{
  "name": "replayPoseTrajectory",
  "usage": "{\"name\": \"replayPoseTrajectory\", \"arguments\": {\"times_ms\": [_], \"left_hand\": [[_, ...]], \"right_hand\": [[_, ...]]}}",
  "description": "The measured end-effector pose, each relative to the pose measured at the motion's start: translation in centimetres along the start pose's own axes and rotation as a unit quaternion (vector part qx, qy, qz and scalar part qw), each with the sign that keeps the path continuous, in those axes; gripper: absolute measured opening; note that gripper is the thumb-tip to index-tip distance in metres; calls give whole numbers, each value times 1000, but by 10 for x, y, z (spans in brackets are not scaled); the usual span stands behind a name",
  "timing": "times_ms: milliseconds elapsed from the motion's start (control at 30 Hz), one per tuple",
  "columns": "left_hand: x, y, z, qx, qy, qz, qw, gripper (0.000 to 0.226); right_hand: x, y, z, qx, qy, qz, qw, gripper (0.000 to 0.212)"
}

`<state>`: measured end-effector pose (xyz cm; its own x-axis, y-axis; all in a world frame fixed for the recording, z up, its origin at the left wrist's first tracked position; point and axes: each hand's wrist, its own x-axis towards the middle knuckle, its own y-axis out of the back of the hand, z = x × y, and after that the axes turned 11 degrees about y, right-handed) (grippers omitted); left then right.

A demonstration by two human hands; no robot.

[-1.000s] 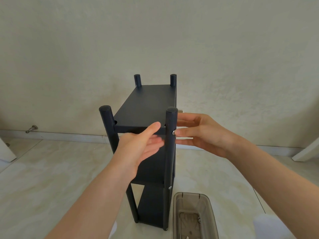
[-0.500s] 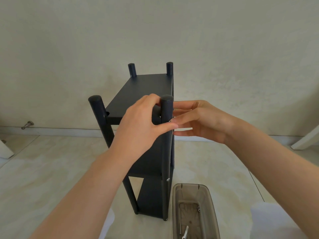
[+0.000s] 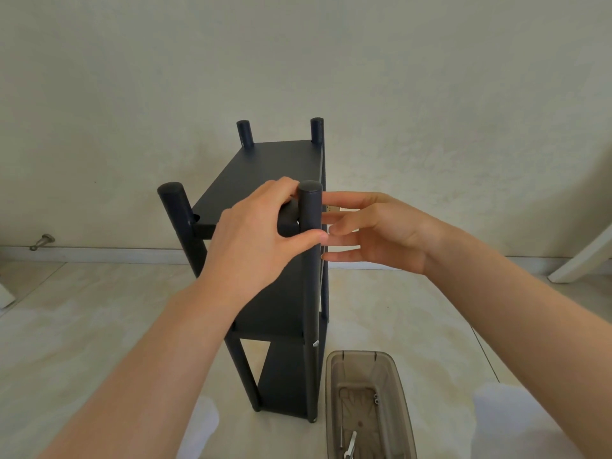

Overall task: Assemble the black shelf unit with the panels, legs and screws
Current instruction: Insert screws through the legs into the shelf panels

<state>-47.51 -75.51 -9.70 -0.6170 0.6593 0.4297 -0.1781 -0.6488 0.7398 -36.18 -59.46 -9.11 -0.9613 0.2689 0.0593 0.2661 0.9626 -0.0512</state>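
Our left grip (image 3: 261,233) is wrapped round the top of the near-right leg (image 3: 310,207) of the black shelf unit (image 3: 281,376). Its thumb lies across the front of the post and its fingers hook behind it, just under the cap. Our right grip (image 3: 381,233) hangs just right of the same leg, fingers loose and spread, their tips reaching toward the post beside the left thumb; we see nothing held in it.

A second ago the left grip was open and lower, in front of the top panel (image 3: 271,167), and a small silver screw head showed on the leg beside a right fingertip. Now the left thumb covers that spot. Against half a second ago we find almost no change in either grip.

In the middle of the frame the shelf unit stands upright on the pale floor (image 3: 82,326), its four legs poking above the top panel. A silver screw (image 3: 315,343) shows lower on the near-right leg. At the lower right, just beside the unit's foot, sits a brown translucent tray (image 3: 361,354) with loose screws (image 3: 376,399) and a metal tool (image 3: 351,442) inside.
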Motion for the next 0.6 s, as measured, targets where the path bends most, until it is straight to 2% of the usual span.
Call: {"name": "replayPoseTrajectory", "arguments": {"times_ms": [133, 200, 367, 467, 600], "left_hand": [[-4, -4, -3, 34, -10, -5, 999, 41], [-4, -7, -4, 76, -23, -7, 997, 56], [-5, -12, -9, 97, -28, 9, 995, 72], [-6, -16, -11, 90, -31, 25, 995, 72], [-7, -20, -13, 77, -49, 48, 995, 65]], "right_hand": [[-6, 0, -3, 14, 10, 5, 1000, 63], [-10, -1, -3, 29, 12, 9, 999, 66], [-18, 9, 4, 27, -2, 29, 999, 45], [-18, 21, 24, -34, -62, 51, 996, 30], [-17, 45, 75, -142, -210, 41, 966, 20]]}}
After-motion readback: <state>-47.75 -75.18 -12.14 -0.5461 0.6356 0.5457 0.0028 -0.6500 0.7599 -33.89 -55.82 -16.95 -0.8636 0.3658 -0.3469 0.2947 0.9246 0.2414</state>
